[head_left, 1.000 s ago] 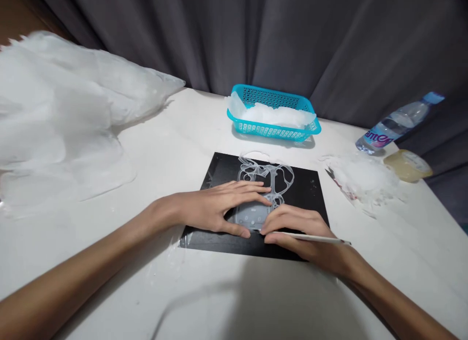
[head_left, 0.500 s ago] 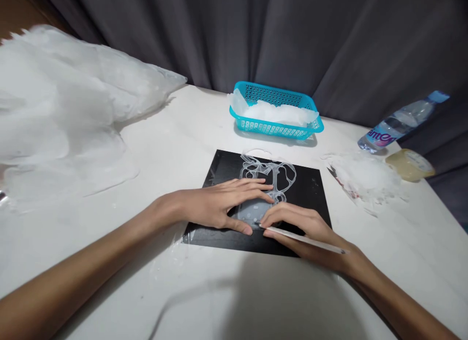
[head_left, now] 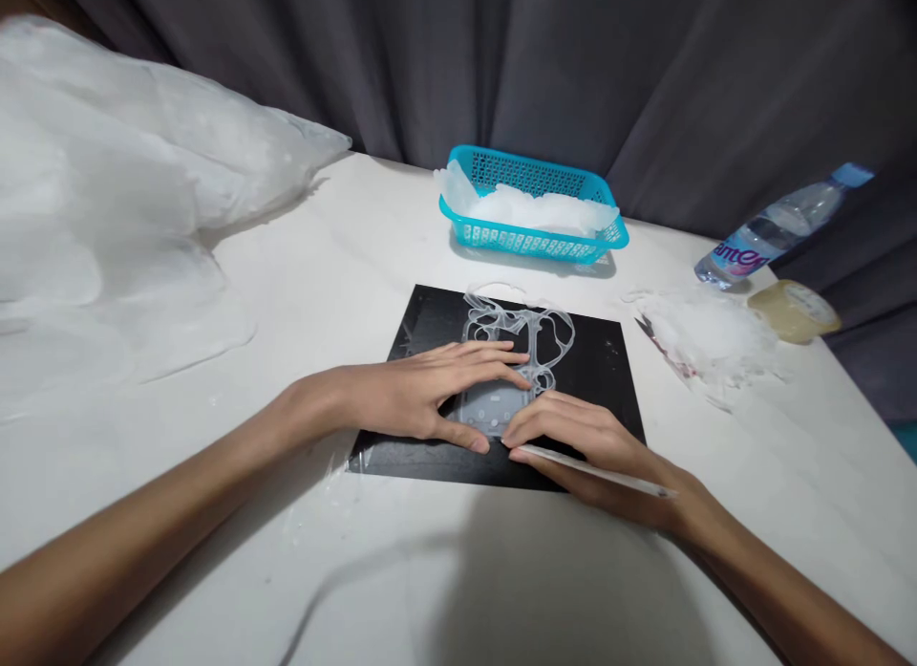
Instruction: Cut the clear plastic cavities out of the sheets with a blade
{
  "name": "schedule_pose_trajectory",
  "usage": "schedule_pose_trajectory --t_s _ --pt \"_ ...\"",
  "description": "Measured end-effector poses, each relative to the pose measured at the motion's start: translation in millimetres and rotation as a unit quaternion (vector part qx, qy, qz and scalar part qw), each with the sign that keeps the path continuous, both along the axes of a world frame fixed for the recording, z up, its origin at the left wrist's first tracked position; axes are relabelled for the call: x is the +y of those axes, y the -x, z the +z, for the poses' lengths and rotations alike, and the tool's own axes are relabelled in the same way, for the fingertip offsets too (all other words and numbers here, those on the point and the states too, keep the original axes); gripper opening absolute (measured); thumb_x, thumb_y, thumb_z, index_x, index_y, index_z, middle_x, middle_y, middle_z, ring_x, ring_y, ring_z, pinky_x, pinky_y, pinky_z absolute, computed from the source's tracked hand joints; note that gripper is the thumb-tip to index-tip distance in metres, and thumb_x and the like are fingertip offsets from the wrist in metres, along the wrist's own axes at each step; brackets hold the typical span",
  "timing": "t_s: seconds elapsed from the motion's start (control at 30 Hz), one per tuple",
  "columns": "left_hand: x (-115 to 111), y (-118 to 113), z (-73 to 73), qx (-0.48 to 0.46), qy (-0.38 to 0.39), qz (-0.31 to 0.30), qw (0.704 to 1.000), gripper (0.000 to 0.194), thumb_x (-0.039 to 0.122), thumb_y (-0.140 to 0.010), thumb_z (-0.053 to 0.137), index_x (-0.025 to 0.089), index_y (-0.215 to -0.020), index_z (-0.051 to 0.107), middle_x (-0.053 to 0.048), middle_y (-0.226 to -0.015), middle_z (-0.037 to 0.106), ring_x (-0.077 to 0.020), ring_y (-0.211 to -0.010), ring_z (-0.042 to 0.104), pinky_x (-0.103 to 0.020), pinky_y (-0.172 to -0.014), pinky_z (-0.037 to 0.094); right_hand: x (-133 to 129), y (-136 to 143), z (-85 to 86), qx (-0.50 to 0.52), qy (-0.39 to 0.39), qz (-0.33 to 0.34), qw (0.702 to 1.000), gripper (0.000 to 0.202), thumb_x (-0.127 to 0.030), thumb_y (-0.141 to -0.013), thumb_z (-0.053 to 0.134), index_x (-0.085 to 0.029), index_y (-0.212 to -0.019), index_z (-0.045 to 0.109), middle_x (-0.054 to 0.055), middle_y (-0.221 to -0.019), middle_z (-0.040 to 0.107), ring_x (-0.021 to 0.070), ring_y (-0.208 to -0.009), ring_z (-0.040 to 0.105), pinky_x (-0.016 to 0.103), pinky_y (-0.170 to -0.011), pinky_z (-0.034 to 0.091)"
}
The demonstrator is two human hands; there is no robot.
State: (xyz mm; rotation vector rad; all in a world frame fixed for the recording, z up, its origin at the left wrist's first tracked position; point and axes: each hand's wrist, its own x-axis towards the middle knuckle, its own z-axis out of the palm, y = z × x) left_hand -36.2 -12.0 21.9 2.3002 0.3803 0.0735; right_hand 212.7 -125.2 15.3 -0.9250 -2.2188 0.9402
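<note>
A translucent plastic piece [head_left: 494,402] with an openwork outline of loops and curves lies on a black mat [head_left: 594,360]. My left hand [head_left: 422,394] rests flat across its left side, fingers spread and thumb apart. In my right hand [head_left: 580,441] is a slim white pen-shaped tool [head_left: 594,470], pinched near its front end. The tool slopes back toward the wrist, and its tip is hidden by the fingers at the lower edge of the piece. Both hands are close together over the mat.
Behind the mat stands a blue basket [head_left: 530,241] holding white translucent pieces. Scissors [head_left: 663,346] lie beside a heap of clear scraps [head_left: 716,336] at right, near a roll of tape [head_left: 794,311] and a water bottle [head_left: 780,231]. Large white plastic bags [head_left: 129,160] fill the left.
The view has shifted slightly, so everything sits a little higher and further left. My right hand has moved very slightly against the piece; my left hand keeps its place.
</note>
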Motion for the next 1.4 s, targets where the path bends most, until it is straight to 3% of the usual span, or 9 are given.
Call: schedule_pose_trajectory --t_s 0.43,0.63,0.8,0.93,1.17,1.4 --pt "1 -2 -0.8 0.027 -0.018 -0.015 0.999 0.066 0.046 -0.095 0.074 0.038 -0.154 0.046 -0.004 -0.172 0.031 -0.0310 -0.160 0.023 -0.051 -0.126 0.028 1 5 -6.4 -0.035 -0.085 0.005 0.996 0.013 -0.019 -0.106 0.052 -0.022 -0.110 0.064 0.004 -0.106 0.075 0.0169 -0.098 0.071 0.031 -0.094 0.056" --pt "2 -3 0.5 0.017 -0.003 -0.008 1.000 0.068 0.043 -0.092 0.078 0.038 -0.153 0.049 -0.005 -0.170 0.036 -0.0338 -0.159 0.027 -0.051 -0.126 0.029 1 -1 1.1 -0.067 -0.080 0.009 0.995 0.013 -0.016 -0.105 0.052 -0.020 -0.108 0.063 0.006 -0.106 0.074 0.0193 -0.107 0.068 0.032 -0.094 0.057" --pt "4 -3 1.4 0.053 0.024 -0.025 0.998 0.070 0.048 -0.094 0.074 0.033 -0.156 0.045 -0.006 -0.174 0.025 -0.0333 -0.162 0.015 -0.050 -0.129 0.020 1 -6 1.2 -0.037 -0.054 0.009 0.998 0.010 -0.019 -0.105 0.056 -0.021 -0.111 0.064 0.006 -0.109 0.074 0.0188 -0.112 0.069 0.032 -0.098 0.056" --pt "4 -3 0.6 0.051 0.024 -0.022 0.998 0.070 0.046 -0.094 0.074 0.034 -0.157 0.044 -0.005 -0.175 0.022 -0.0329 -0.162 0.014 -0.049 -0.129 0.019 0 -6 -1.1 -0.017 -0.031 0.004 0.999 0.010 -0.019 -0.104 0.059 -0.022 -0.113 0.064 0.004 -0.110 0.073 0.0183 -0.116 0.068 0.032 -0.102 0.055" --pt "3 -3 -2.5 0.033 0.018 -0.023 0.999 0.076 0.047 -0.094 0.074 0.036 -0.160 0.039 -0.004 -0.174 0.026 -0.0321 -0.161 0.018 -0.047 -0.129 0.020 2 0 -4.3 -0.016 -0.081 0.006 0.997 0.008 -0.019 -0.103 0.061 -0.021 -0.110 0.065 0.005 -0.103 0.075 0.0192 -0.112 0.069 0.035 -0.102 0.055" --pt "3 -3 -3.0 0.041 0.019 -0.025 0.999 0.074 0.049 -0.095 0.073 0.037 -0.160 0.038 -0.003 -0.175 0.023 -0.0311 -0.162 0.014 -0.049 -0.129 0.019 0 -3 -6.5 -0.024 -0.075 -0.002 0.997 0.011 -0.019 -0.103 0.062 -0.022 -0.113 0.064 0.003 -0.109 0.075 0.0175 -0.110 0.069 0.034 -0.102 0.055"
